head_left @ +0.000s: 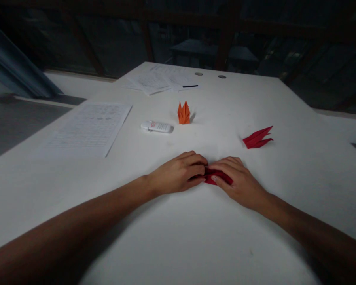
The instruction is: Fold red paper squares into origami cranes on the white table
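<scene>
A piece of folded red paper (210, 180) lies on the white table between my two hands, partly covered by both. My left hand (184, 173) has its fingers curled over the paper's left end. On the right side, my right hand (235, 178) grips the paper, thumb on the near part and fingers over the far part. Beyond the hands stands an orange origami piece (184, 113) with pointed tips up. A red origami piece (257, 138) with long points lies farther right.
A white remote control (158, 126) lies left of the orange piece. Written sheets (89, 126) lie at the left, and more papers (157, 79) with a black strip (190, 86) at the back. Two round discs (222, 76) sit near the far edge, before dark windows.
</scene>
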`<state>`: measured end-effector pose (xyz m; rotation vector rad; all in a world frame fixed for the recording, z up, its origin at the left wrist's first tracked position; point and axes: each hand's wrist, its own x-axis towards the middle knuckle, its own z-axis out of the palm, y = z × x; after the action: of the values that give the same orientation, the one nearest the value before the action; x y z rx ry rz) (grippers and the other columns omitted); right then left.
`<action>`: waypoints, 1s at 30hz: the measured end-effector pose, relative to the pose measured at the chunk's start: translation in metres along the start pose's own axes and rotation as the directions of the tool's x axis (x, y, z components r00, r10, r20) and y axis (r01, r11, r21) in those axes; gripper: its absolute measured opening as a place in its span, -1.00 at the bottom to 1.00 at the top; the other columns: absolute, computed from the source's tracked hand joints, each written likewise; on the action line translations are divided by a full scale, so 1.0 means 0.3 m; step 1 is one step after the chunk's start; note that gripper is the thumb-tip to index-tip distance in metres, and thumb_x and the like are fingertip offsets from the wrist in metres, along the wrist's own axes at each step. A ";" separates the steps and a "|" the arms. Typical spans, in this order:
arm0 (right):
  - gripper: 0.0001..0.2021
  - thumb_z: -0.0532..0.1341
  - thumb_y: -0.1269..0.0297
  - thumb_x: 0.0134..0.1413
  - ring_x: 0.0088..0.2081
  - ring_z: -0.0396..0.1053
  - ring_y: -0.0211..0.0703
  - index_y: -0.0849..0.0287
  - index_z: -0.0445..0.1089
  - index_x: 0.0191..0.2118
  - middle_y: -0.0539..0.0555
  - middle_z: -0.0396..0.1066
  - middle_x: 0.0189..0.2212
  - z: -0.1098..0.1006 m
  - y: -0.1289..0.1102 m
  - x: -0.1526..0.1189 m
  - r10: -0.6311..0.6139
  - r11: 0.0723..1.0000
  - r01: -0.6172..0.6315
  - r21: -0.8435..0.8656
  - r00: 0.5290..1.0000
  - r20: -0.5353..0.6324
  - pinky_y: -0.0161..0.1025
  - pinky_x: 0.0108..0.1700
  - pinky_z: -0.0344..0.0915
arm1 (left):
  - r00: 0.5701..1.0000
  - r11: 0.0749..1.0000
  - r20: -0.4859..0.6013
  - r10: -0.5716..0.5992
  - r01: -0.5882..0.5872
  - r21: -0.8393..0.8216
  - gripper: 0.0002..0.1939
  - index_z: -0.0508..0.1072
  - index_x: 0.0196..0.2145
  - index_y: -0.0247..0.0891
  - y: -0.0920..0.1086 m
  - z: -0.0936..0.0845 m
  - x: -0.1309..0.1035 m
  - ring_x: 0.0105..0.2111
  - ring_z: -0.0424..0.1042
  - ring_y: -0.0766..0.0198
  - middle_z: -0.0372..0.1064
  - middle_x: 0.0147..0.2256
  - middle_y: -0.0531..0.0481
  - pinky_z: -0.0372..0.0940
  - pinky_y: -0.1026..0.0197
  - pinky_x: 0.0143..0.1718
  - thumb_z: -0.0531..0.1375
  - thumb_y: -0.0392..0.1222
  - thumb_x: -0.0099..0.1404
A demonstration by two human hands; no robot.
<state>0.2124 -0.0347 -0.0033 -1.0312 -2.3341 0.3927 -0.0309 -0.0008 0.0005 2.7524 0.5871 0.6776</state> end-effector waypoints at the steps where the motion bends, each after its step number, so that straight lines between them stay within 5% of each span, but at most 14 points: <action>1: -0.80 0.21 0.40 0.31 -0.04 0.41 -0.04 0.04 0.42 0.01 0.06 0.54 -0.10 0.000 0.000 0.001 -0.016 1.000 0.016 0.001 1.000 0.014 0.02 0.11 0.25 | 1.000 1.000 -0.004 0.008 -0.008 -0.002 -0.83 0.53 -0.17 -0.28 0.000 0.000 0.000 -0.03 0.42 0.12 0.43 -0.01 -0.23 0.33 0.06 0.08 0.14 -0.21 0.46; 30: -0.89 0.27 0.34 0.24 -0.05 0.39 0.01 0.06 0.45 -0.12 0.04 0.56 -0.17 -0.014 -0.016 0.003 0.038 0.999 -0.038 -0.011 0.997 0.060 0.03 0.07 0.15 | 0.999 0.995 0.020 0.034 -0.032 -0.095 -0.82 0.53 -0.25 -0.26 -0.013 0.002 0.007 -0.05 0.41 0.11 0.50 -0.08 -0.17 0.29 0.04 0.07 0.18 -0.15 0.44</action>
<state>0.2114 -0.0370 0.0026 -1.0839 -2.3747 0.4326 -0.0301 0.0037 -0.0004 2.6835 0.4929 0.6647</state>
